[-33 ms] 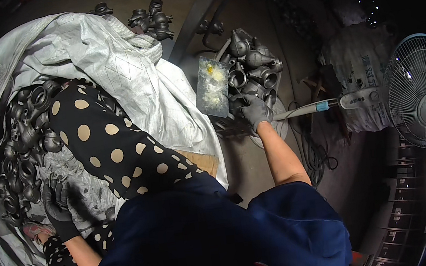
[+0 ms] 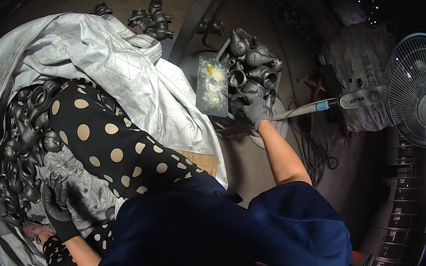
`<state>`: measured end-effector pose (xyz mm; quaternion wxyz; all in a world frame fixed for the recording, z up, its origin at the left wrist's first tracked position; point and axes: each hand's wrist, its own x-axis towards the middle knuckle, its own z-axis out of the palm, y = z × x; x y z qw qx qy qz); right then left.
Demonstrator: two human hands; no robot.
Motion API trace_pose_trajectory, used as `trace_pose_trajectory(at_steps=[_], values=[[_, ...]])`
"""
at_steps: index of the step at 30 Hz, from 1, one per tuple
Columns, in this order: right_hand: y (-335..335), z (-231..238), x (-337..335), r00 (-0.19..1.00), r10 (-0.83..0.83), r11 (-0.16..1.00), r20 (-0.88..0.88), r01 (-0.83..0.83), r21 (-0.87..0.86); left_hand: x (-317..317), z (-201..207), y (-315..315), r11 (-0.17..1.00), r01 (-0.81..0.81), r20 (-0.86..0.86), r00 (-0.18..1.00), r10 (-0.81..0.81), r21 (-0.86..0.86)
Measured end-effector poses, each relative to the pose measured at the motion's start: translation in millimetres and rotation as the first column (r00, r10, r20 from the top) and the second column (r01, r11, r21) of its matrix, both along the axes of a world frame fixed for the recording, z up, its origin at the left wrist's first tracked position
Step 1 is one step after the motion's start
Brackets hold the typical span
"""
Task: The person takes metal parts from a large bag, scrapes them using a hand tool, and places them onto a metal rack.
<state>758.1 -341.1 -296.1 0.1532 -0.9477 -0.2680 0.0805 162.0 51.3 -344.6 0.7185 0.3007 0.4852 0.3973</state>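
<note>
My right hand [image 2: 257, 109], in a grey glove, reaches into a heap of dark grey metal castings [image 2: 256, 58] in a container ahead on the right. Its fingers bend round a dark metal casting [image 2: 236, 107] at the near side of the heap, partly hidden by the hand. Low on the left, my left hand [image 2: 58, 209] wears a dark glove and rests inside a big white woven sack [image 2: 107, 50]. Its fingers are apart, with nothing visible in them. Many similar castings [image 2: 24, 135] lie in the sack beside it.
A clear plate with whitish and yellow smears [image 2: 212, 88] stands beside the container. An electric fan [image 2: 415, 89] is at the right, its pole running across behind my right wrist. Black cables [image 2: 314, 157] lie on the floor. More castings [image 2: 152, 21] lie beyond the sack.
My right hand has shifted very slightly at the heap. Everything else looks the same.
</note>
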Motion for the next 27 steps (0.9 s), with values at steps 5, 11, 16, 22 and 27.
trace_pose_trajectory(at_steps=[5, 11, 16, 22, 27], values=[[13, 73, -9, 1.000, 0.003, 0.997, 0.008, -0.002, -0.074, -1, 3, 6, 0.999, -0.022, -0.007, 1.000, 0.022, -0.036], [40, 165, -36, 0.990, 0.055, 0.998, -0.130, -0.057, -0.012, 7, 22, 11, 0.998, -0.065, 0.045, 0.997, 0.064, 0.017], [98, 251, -94, 0.827, 0.461, 0.787, -0.321, -0.215, 0.578, 40, 78, -9, 0.968, 0.022, 0.220, 0.972, -0.078, 0.249], [203, 275, -191, 0.522, 0.799, 0.418, -0.299, -0.126, 0.900, 98, 157, -59, 0.929, 0.092, 0.292, 0.934, -0.206, 0.359], [293, 228, -273, 0.173, 0.878, 0.474, -0.447, -0.177, 0.862, 89, 154, -69, 0.946, -0.066, 0.576, 0.806, -0.138, 0.319]])
